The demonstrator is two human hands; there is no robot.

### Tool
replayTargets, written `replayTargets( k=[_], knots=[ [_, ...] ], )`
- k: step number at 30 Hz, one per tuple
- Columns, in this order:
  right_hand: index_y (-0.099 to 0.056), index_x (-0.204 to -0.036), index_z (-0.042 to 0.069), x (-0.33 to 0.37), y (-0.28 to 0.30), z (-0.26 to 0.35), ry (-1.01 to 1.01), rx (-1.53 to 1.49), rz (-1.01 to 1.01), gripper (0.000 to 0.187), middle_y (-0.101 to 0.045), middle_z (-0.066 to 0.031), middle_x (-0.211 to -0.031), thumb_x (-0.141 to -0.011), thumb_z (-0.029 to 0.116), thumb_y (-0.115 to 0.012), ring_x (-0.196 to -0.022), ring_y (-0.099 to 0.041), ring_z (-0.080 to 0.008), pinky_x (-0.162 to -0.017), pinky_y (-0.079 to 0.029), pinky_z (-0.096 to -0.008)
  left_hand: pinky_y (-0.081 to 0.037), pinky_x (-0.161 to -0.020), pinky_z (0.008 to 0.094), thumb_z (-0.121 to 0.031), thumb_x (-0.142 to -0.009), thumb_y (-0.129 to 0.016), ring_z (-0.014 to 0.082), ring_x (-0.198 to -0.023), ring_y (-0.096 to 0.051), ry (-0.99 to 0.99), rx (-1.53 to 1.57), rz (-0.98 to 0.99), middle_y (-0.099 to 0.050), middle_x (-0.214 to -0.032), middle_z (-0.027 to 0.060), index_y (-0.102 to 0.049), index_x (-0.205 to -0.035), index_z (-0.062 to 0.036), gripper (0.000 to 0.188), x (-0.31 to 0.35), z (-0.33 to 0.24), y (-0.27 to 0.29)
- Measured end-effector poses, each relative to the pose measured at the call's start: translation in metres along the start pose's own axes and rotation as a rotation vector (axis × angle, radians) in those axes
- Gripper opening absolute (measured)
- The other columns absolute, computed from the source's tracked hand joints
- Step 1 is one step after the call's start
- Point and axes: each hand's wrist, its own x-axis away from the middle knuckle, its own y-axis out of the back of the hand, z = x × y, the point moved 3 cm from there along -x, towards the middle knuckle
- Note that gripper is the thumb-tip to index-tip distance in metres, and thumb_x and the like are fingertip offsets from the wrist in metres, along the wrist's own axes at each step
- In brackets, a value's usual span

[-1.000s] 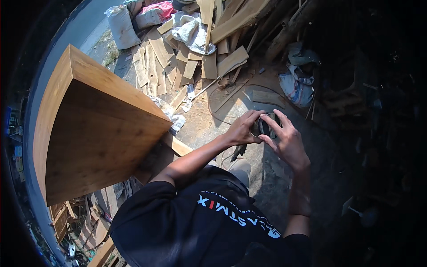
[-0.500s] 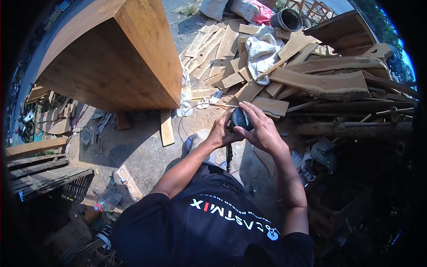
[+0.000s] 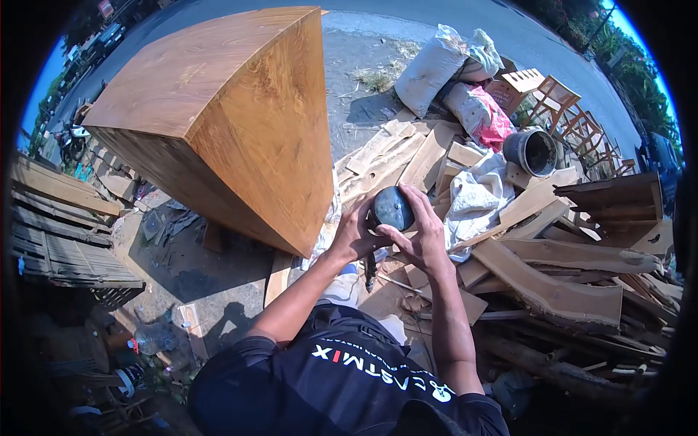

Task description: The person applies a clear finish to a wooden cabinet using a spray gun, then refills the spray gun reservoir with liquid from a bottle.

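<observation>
Both my hands are held up in front of my body around a round, dark blue-grey cup-like thing point(image 3: 392, 209) with a smooth, shiny top. A dark, narrow stem point(image 3: 371, 270) hangs below it; the kind of tool cannot be made out. My left hand point(image 3: 352, 234) wraps its left side. My right hand point(image 3: 425, 234) grips its right side, fingers along the far edge and thumb across the near edge. Just beyond my hands, to the left, stands a large, brown, varnished wooden cabinet point(image 3: 269, 131) with its corner toward me.
Loose planks point(image 3: 552, 287) are heaped on the right, with a white sack point(image 3: 476, 198) over some. Behind lie a black bucket point(image 3: 529, 152), filled sacks point(image 3: 432, 71) and wooden chair frames point(image 3: 554, 99). On the left are a slatted rack point(image 3: 65, 243) and a clear plastic bottle point(image 3: 155, 338).
The view has tilted up and shifted left, showing more of the cabinet's side, the sacks and the road. Both hands keep hold of the round thing, with much the same grip.
</observation>
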Motion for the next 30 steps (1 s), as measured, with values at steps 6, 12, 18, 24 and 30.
replayTargets(
  k=[6, 12, 18, 24, 30],
  knots=[
    [-0.024, -0.166, 0.004, -0.094, -0.019, -0.074, -0.136, -0.374, -0.067, 0.119, -0.046, -0.0234, -0.161, -0.078, 0.049, -0.091, -0.145, -0.051, -0.0376, -0.120, -0.041, -0.0507, -0.058, -0.093, 0.0451, -0.027, -0.067, -0.098, 0.0345, -0.109, -0.072, 0.105, -0.030, -0.040, -0.070, -0.121, 0.0188, -0.061, -0.133, -0.0010, 0.080, -0.134, 0.037, 0.024],
    [-0.028, -0.162, -0.001, -0.165, -0.097, -0.142, -0.133, -0.487, 0.369, 0.110, -0.045, -0.0303, -0.158, -0.084, 0.052, -0.086, -0.139, -0.055, -0.0415, -0.113, -0.049, -0.0493, -0.058, -0.091, 0.0406, -0.026, -0.068, -0.097, 0.0274, -0.102, -0.074, 0.196, 0.083, -0.177, -0.075, -0.111, 0.0139, -0.066, -0.124, 0.0002, 0.070, -0.241, 0.090, 0.031],
    [-0.053, -0.142, 0.000, -0.254, -0.160, -0.225, -0.048, -0.586, 0.273, 0.056, -0.067, -0.0266, -0.126, -0.098, 0.025, -0.074, -0.115, -0.069, -0.0389, -0.096, -0.054, -0.0478, -0.058, -0.096, 0.0421, -0.021, -0.067, -0.095, 0.0305, -0.112, -0.073, 0.330, -0.092, -0.343, -0.074, -0.121, 0.0205, -0.059, -0.139, 0.0026, 0.083, -0.328, 0.139, 0.021],
    [-0.052, -0.143, -0.001, -0.379, -0.190, -0.333, -0.054, -0.699, 0.585, 0.053, -0.071, -0.0286, -0.110, -0.096, 0.015, -0.071, -0.101, -0.073, -0.0414, -0.089, -0.055, -0.0445, -0.057, -0.103, 0.0487, -0.028, -0.070, -0.095, 0.0414, -0.123, -0.069, 0.370, -0.278, -0.600, -0.068, -0.133, 0.0290, -0.017, -0.165, -0.0029, 0.125, -0.431, 0.219, 0.000],
    [-0.067, -0.115, 0.000, -0.532, -0.138, -0.399, 0.027, -0.561, 0.529, 0.029, -0.065, -0.0163, -0.073, -0.100, 0.024, -0.073, -0.064, -0.064, -0.0235, -0.064, -0.051, -0.0408, -0.029, -0.126, 0.0480, -0.029, -0.098, -0.074, 0.0341, -0.158, -0.031, 0.279, -0.269, -0.877, -0.035, -0.166, 0.0263, -0.023, -0.165, -0.0016, 0.088, -0.510, 0.269, -0.044]
  ],
)
